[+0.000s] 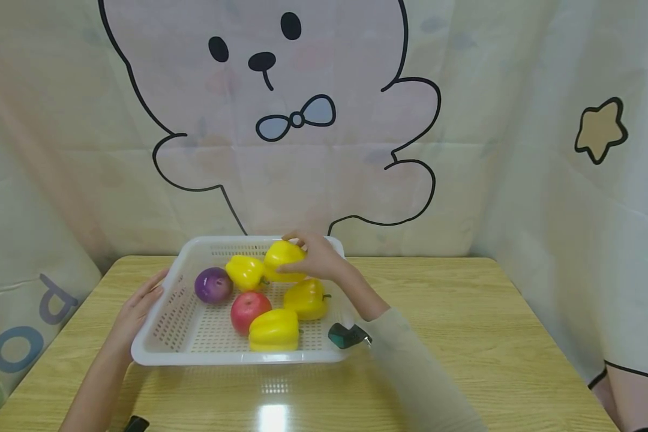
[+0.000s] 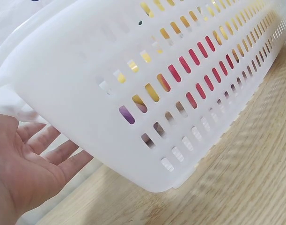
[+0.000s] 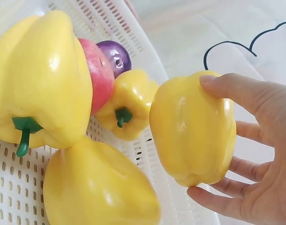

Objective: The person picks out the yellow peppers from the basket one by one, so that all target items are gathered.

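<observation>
A white perforated plastic basket [image 1: 243, 359] stands on the table. Straight fingers of my left hand [image 1: 135, 315] rest along its left side, and the left wrist view shows that hand [image 2: 35, 168] at the basket's end wall. At the back right of the basket, my right hand [image 1: 321, 258] grips a yellow bell pepper [image 3: 192, 131] between thumb and fingers. Inside lie a smaller yellow pepper [image 1: 245, 272], a yellow pepper [image 1: 305, 300] at the right, and another yellow pepper [image 1: 274, 330] in front. Among them sit a red apple [image 1: 250, 311] and a round, glossy purple fruit or vegetable [image 1: 213, 285].
The wooden table [image 1: 443, 348] extends to the right and in front of the basket. Behind it hangs a cloth [image 1: 329, 174] printed with a cartoon bear. A dark device [image 1: 345, 336] sits by my right forearm, and another black piece [image 1: 137, 424] by the left.
</observation>
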Tool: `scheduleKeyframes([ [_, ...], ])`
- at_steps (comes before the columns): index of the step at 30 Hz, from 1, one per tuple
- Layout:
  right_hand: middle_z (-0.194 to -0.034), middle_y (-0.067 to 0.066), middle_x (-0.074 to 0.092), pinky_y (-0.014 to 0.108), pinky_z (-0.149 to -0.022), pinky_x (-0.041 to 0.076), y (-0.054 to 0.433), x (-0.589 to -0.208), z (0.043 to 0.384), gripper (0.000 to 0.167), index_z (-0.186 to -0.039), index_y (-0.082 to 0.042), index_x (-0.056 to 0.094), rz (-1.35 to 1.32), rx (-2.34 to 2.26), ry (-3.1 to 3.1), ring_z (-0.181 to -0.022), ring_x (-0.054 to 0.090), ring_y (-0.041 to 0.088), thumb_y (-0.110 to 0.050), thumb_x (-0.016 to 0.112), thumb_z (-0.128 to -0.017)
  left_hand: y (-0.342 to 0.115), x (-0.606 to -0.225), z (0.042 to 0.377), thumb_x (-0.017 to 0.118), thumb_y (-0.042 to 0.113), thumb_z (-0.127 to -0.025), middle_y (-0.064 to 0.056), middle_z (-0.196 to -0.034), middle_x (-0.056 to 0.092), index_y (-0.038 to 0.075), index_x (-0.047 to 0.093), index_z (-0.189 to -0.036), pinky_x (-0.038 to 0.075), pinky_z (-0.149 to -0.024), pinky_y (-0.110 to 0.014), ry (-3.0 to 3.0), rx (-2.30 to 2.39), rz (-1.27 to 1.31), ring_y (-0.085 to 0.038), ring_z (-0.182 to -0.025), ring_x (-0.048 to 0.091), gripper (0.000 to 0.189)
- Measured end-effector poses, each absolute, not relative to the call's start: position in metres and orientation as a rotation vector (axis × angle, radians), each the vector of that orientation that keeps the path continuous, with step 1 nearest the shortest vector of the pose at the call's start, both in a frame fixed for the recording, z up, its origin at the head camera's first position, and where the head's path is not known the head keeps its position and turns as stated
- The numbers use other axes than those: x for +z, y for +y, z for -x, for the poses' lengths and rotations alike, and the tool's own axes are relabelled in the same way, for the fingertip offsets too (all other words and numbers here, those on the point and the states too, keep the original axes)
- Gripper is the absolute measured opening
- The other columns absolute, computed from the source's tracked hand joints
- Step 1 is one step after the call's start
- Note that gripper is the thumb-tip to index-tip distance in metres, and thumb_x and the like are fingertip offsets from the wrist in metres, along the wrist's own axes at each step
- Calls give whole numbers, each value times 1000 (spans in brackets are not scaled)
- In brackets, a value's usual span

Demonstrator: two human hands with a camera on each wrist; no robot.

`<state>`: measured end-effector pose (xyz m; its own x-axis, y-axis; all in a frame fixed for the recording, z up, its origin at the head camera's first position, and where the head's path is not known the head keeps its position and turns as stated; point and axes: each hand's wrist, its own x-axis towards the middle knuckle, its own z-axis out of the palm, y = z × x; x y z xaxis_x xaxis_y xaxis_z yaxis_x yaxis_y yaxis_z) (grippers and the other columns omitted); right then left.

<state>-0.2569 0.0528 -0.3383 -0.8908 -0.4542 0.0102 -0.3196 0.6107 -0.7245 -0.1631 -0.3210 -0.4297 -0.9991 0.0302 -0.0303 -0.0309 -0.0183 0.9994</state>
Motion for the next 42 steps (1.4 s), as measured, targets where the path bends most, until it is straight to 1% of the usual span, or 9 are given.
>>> scheduleKeyframes([
  [8,-142,12,62,40,-98,58,57,-333,252,68,-148,-10,58,676,-1167,2652,-125,58,30,-31,86,-90,-322,-430,163,43,32,-116,23,-116,69,39,44,-156,62,-76,-26,2132,2240,-9,-4,-98,71,42],
  [12,-141,12,62,42,-98,58,59,-329,249,68,-148,-12,58,661,-1173,2653,-124,58,30,-33,86,-90,-321,-430,163,44,30,-116,21,-116,70,39,46,-155,61,-77,-26,2114,2263,-23,-4,-97,71,40],
  [17,-141,11,62,44,-99,58,62,-327,246,68,-147,-12,58,657,-1202,2656,-125,58,31,-33,86,-89,-321,-430,163,44,31,-115,22,-116,69,38,45,-156,61,-77,-26,2115,2261,-20,-4,-98,71,41],
  [24,-142,12,61,48,-101,57,67,-323,240,66,-146,-13,59,618,-1259,2656,-127,57,33,-32,87,-89,-322,-433,163,43,26,-116,21,-115,70,46,55,-143,61,-76,-25,2097,2299,-25,-4,-97,71,37],
  [33,-142,13,60,50,-99,57,78,-322,234,66,-146,-13,58,601,-1295,2664,-125,58,36,-31,87,-89,-321,-431,164,43,26,-116,21,-116,70,46,56,-143,61,-78,-25,2080,2310,-39,-4,-98,71,36],
  [42,-137,13,63,46,-94,58,91,-320,230,68,-148,-13,57,609,-1290,2689,-119,60,35,-33,86,-90,-320,-432,164,42,25,-116,21,-116,70,44,55,-144,61,-78,-25,2091,2312,-25,-4,-98,71,36],
])
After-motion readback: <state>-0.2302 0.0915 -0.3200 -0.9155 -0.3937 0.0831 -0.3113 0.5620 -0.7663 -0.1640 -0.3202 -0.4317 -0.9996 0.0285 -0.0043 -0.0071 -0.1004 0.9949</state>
